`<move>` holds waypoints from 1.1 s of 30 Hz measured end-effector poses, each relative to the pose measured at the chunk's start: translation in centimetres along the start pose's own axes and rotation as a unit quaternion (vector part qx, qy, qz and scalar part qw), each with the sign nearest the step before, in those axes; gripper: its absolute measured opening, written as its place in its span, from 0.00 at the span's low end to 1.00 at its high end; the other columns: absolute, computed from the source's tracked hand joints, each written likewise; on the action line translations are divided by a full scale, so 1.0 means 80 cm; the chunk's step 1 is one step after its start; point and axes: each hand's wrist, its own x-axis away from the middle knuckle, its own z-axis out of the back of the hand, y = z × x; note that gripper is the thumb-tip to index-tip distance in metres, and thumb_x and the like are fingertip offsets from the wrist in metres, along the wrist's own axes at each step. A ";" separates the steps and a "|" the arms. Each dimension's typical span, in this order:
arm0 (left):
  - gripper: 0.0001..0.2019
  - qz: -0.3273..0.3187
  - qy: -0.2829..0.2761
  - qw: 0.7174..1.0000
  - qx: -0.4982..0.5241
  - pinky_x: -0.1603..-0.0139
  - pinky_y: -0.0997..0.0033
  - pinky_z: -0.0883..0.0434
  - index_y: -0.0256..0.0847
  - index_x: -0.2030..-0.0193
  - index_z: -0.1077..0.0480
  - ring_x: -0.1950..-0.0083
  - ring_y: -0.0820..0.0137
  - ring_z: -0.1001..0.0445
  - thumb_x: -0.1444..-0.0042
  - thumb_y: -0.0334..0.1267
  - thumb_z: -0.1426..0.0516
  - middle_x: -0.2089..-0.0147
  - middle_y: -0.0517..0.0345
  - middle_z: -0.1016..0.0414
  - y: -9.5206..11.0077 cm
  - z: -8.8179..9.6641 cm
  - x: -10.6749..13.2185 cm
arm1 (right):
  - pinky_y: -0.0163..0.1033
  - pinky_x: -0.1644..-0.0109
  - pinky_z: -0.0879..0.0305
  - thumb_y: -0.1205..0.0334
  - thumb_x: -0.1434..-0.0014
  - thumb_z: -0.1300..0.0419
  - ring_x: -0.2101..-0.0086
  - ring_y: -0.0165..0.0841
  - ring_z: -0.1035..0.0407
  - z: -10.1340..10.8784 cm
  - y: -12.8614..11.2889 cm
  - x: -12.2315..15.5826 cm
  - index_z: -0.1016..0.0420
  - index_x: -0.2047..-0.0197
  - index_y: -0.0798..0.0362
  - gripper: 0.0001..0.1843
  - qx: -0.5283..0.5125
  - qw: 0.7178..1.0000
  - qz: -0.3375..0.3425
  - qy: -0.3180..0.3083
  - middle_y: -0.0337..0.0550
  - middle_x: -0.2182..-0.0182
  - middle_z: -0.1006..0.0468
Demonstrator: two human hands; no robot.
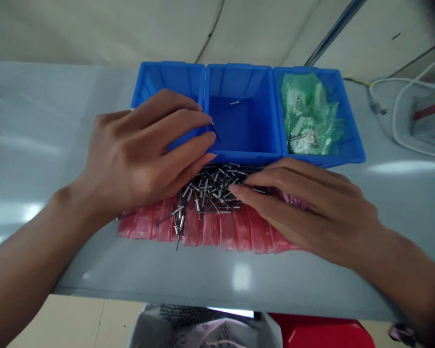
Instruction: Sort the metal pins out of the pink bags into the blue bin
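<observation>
As left hand (137, 154) pinches slim pin (214, 130), right hand (311, 208) touches likely-steel heap (210, 191).

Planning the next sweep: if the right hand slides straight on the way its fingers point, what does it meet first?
The heap of small silver metal rivets on the pink plastic sheet; the right hand seems to touch its edge.

Left hand (137, 154) is over the front rim of the middle blue bin (242, 121), with one pin (215, 130) pinched at its fingertips. A loose pin (235, 102) lies on that bin's floor. Right hand (311, 208) lies flat, fingers extended, fingertips touching the pile of metal pins (210, 191) on a red plastic sheet (217, 232). The right bin (348, 140) holds green bags (308, 116). The left bin (166, 79) is partly hidden.
</observation>
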 end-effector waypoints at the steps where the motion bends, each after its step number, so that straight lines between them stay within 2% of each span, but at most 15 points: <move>1: 0.18 0.014 -0.013 1.000 0.008 0.57 0.55 0.11 0.45 0.34 0.23 0.37 0.52 0.13 0.29 0.39 0.36 0.39 0.52 0.12 0.001 0.001 0.001 | 0.45 0.54 0.18 0.75 0.33 0.28 0.56 0.38 0.22 -0.001 0.000 0.000 0.18 0.42 0.59 0.18 0.003 1.000 -0.002 0.007 0.49 0.55 0.14; 5: 0.20 0.054 -0.047 0.996 0.048 0.38 0.53 0.11 0.57 0.32 0.24 0.32 0.59 0.16 0.28 0.39 0.38 0.34 0.66 0.15 0.003 0.003 0.006 | 0.43 0.54 0.18 0.74 0.30 0.30 0.59 0.35 0.23 0.000 -0.003 -0.007 0.18 0.49 0.56 0.09 -0.015 0.999 -0.027 0.021 0.45 0.59 0.15; 8: 0.23 0.051 -0.038 0.997 0.035 0.35 0.53 0.12 0.56 0.30 0.25 0.32 0.59 0.16 0.30 0.38 0.37 0.32 0.67 0.16 0.004 0.003 0.008 | 0.39 0.56 0.21 0.72 0.29 0.30 0.62 0.30 0.25 0.004 -0.008 -0.016 0.19 0.54 0.54 0.05 -0.026 0.998 -0.048 0.027 0.43 0.61 0.17; 10: 0.24 0.039 -0.038 0.998 0.021 0.39 0.51 0.10 0.55 0.29 0.26 0.33 0.58 0.16 0.30 0.38 0.38 0.33 0.65 0.16 0.005 0.003 0.008 | 0.37 0.57 0.24 0.73 0.29 0.30 0.63 0.28 0.26 0.008 -0.011 -0.019 0.18 0.52 0.54 0.05 -0.015 0.998 -0.059 0.028 0.42 0.61 0.18; 12: 0.24 0.032 -0.044 0.998 0.009 0.46 0.50 0.10 0.54 0.29 0.26 0.33 0.58 0.16 0.30 0.37 0.39 0.34 0.62 0.15 0.006 0.003 0.007 | 0.37 0.56 0.25 0.74 0.28 0.31 0.60 0.28 0.26 0.010 -0.013 -0.017 0.17 0.46 0.55 0.10 0.006 0.998 -0.054 0.030 0.43 0.59 0.18; 16: 0.22 0.022 -0.044 0.999 -0.002 0.52 0.52 0.10 0.50 0.31 0.26 0.34 0.56 0.15 0.31 0.37 0.38 0.36 0.58 0.14 0.005 0.003 0.005 | 0.39 0.55 0.23 0.71 0.27 0.32 0.58 0.31 0.25 0.007 -0.009 -0.011 0.18 0.40 0.57 0.14 0.011 0.999 -0.033 0.010 0.47 0.55 0.16; 19: 0.19 0.006 -0.027 1.000 -0.007 0.57 0.57 0.12 0.47 0.34 0.24 0.37 0.56 0.13 0.30 0.36 0.37 0.38 0.54 0.13 0.002 0.001 0.003 | 0.42 0.58 0.22 0.71 0.27 0.33 0.61 0.34 0.24 0.001 -0.004 -0.009 0.18 0.43 0.58 0.11 -0.003 1.000 -0.022 -0.013 0.47 0.57 0.15; 23: 0.15 -0.011 0.009 1.000 -0.017 0.66 0.62 0.16 0.43 0.38 0.23 0.43 0.55 0.10 0.30 0.36 0.36 0.42 0.53 0.11 0.001 -0.003 0.000 | 0.42 0.60 0.24 0.74 0.28 0.33 0.63 0.33 0.25 -0.002 -0.005 -0.008 0.17 0.48 0.58 0.08 -0.019 0.999 -0.035 -0.008 0.45 0.61 0.16; 29: 0.14 -0.011 0.012 1.000 -0.016 0.67 0.62 0.16 0.40 0.42 0.22 0.44 0.56 0.10 0.33 0.33 0.33 0.43 0.54 0.11 0.004 0.001 -0.005 | 0.40 0.55 0.23 0.73 0.27 0.33 0.61 0.31 0.23 0.002 -0.010 -0.007 0.19 0.50 0.58 0.05 -0.033 0.997 -0.067 0.013 0.44 0.59 0.16; 33: 0.13 -0.014 0.031 0.999 -0.022 0.70 0.65 0.18 0.38 0.44 0.21 0.44 0.58 0.10 0.34 0.31 0.31 0.44 0.54 0.10 0.007 0.000 -0.006 | 0.44 0.57 0.20 0.75 0.26 0.37 0.59 0.37 0.19 0.005 -0.007 -0.011 0.19 0.48 0.58 0.08 0.005 0.999 -0.037 -0.023 0.47 0.57 0.13</move>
